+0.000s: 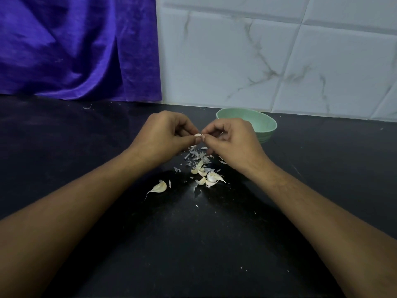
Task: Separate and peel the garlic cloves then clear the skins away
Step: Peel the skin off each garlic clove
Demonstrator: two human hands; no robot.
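Above the skins (196, 155), we pinch one clove (197, 135) between left hand (163, 134) and right hand (232, 138), and should peel gently, letting flakes drop there.

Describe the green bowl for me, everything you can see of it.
The bowl is pale mint green, round and smooth, and looks like plastic. It has a plain rim and a ridged band near its foot. It stands upright on the black counter, close to the tiled wall, behind the hands and to their right. The right hand, pinching a clove, hides its near left side. The inner wall that shows is bare; the bottom is out of sight.
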